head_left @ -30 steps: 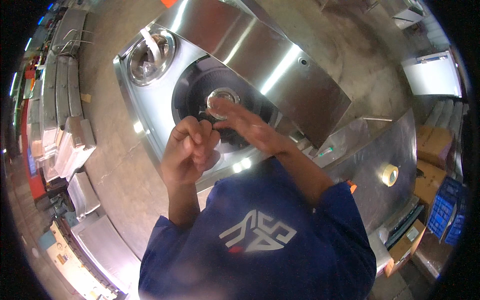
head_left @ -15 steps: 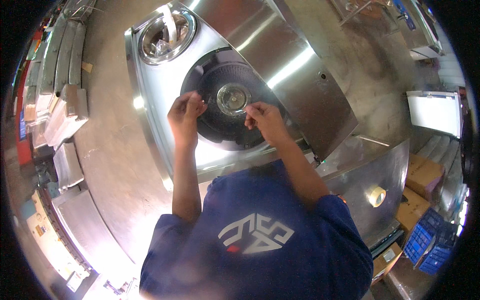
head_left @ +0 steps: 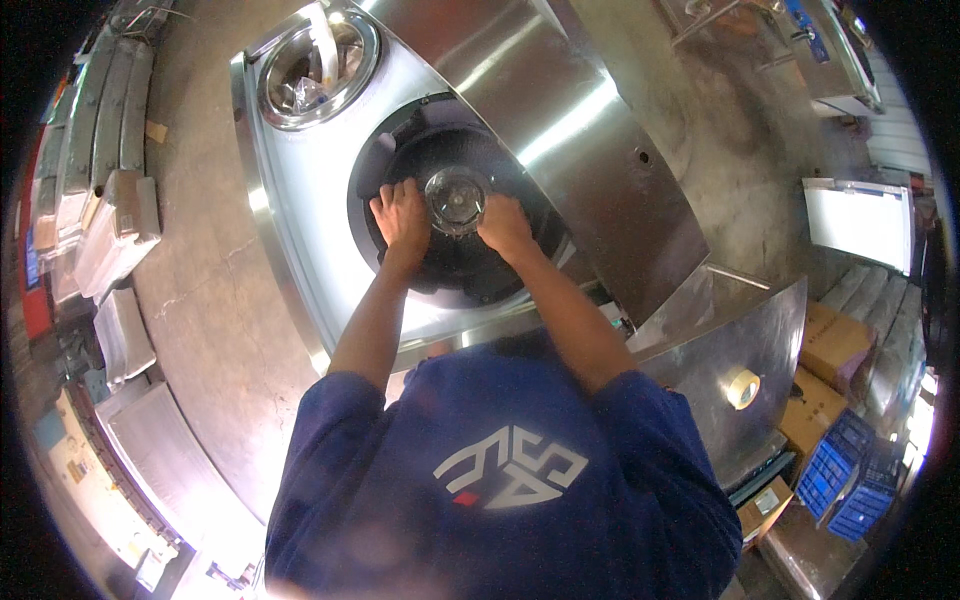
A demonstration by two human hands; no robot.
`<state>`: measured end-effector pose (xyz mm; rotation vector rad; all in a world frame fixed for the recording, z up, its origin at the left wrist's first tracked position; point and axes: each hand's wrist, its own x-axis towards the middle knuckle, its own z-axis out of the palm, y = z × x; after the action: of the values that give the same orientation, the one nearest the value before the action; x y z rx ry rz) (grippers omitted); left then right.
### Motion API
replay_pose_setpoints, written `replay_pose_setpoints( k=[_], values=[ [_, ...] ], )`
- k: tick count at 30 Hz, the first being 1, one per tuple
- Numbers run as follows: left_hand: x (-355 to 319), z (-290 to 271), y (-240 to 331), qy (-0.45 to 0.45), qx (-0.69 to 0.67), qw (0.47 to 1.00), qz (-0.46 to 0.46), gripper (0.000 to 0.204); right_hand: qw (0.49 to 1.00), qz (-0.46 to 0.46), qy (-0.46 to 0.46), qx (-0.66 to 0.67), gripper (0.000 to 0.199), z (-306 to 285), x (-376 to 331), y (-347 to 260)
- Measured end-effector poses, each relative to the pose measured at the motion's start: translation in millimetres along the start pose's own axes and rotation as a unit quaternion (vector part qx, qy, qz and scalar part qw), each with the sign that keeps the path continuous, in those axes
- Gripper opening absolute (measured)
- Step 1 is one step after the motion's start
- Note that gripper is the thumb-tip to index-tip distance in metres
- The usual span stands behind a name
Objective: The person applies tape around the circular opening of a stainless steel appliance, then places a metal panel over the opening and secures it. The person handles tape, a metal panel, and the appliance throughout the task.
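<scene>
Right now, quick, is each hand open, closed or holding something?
Left hand: fingers bent over the black disc; grip can't be told.
Right hand: curled beside the clear round piece; grip can't be told.

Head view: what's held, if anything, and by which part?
Cannot tell: the right hand at the rim of the clear round piece, grip hidden; left hand over the black disc.

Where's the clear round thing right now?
In the head view, the clear round thing is in the upper middle, at the centre of the black disc, between the left hand and the right hand.
</scene>
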<state>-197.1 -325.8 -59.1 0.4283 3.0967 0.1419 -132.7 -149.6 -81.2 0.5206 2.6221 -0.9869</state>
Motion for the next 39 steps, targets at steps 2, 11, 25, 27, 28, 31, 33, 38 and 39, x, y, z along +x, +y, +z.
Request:
replay_pose_setpoints(
  k=[2, 11, 25, 27, 28, 31, 33, 38, 39],
  values=[
    [2.4, 6.7, -2.1, 0.012, 0.011, 1.0, 0.014, 0.018, 0.999, 0.015, -0.026, -0.014, 0.02, -1.2, 1.5, -3.4],
    [6.9, 11.6, -1.5, -0.025, 0.104, 0.989, 0.102, 0.031, 0.998, 0.038, -0.04, -0.012, 0.021, -13.3, -1.6, -15.1],
    [6.1, -7.1, 6.8, -0.169, 0.123, 0.967, 0.145, 0.07, 0.995, -0.009, -0.064, -0.08, 0.023, -16.0, 0.5, -15.2],
    [-4.1, 2.5, 10.8, -0.204, 0.048, 0.959, 0.191, 0.074, 0.991, -0.071, -0.033, -0.104, 0.035, -11.0, -6.2, -19.7],
    [-11.8, 7.5, 11.5, -0.191, -0.006, 0.955, 0.226, 0.078, 0.983, -0.114, -0.041, -0.142, 0.042, -5.8, -10.4, -22.0],
    [-18.7, 21.2, 10.3, -0.359, -0.03, 0.913, 0.193, 0.082, 0.959, -0.197, -0.036, -0.203, 0.06, 11.8, -21.7, -23.1],
    [-17.6, 24.7, 7.3, -0.375, 0.034, 0.9, 0.222, 0.086, 0.959, -0.126, -0.123, -0.22, 0.067, 19.0, -24.6, -18.7],
    [-11.2, 16.7, 5.8, -0.399, 0.083, 0.881, 0.241, 0.09, 0.944, -0.117, -0.149, -0.271, 0.065, 22.2, -30.5, -10.4],
    [-10.2, 13.9, 6.6, -0.41, 0.088, 0.884, 0.209, 0.09, 0.946, -0.125, -0.126, -0.273, 0.063, 21.9, -32.5, -12.0]
  ],
)
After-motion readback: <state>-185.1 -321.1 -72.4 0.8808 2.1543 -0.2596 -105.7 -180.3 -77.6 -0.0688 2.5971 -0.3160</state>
